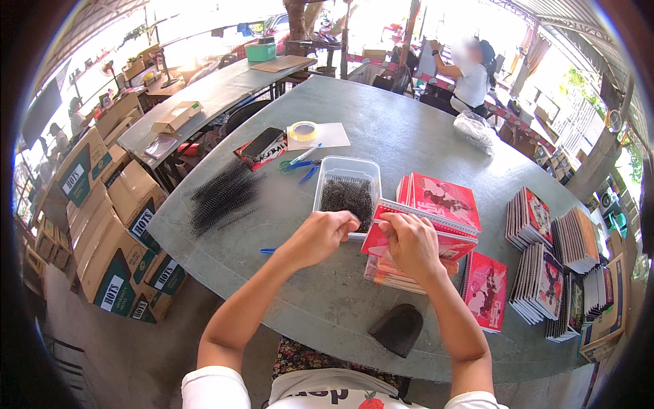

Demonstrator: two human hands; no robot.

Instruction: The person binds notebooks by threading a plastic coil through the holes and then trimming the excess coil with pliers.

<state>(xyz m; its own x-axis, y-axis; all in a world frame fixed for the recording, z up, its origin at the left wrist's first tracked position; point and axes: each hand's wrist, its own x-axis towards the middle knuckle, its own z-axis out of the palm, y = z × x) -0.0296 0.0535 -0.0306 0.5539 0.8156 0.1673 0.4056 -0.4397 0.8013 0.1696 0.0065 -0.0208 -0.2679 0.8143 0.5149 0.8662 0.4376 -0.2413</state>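
Observed left hand (332,228) raised at near side of clear tub (349,164) of black coils (345,195), with fingers curled inward and tips bunched; unable to tell of any grip inside. Saw right hand (411,240) palm-down, nearly closed, pinching red notebook (373,240) by punched edge, above booklet stack (388,270) on tabletop (286,204). Noted forearms (252,303) angled inward. Recorded pale lettering on 1 red spiral notebook (486,286) at right; bold dark capitals on white labels (112,293) of green-panelled cartons (92,225) at left.

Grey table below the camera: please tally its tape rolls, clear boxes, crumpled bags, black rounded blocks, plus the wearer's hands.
Yellow round tape roll: 1
Clear plastic rectangular box: 1
Crumpled translucent plastic bag: 1
Black rounded block: 1
Left hand, right hand: 2
Total: 6
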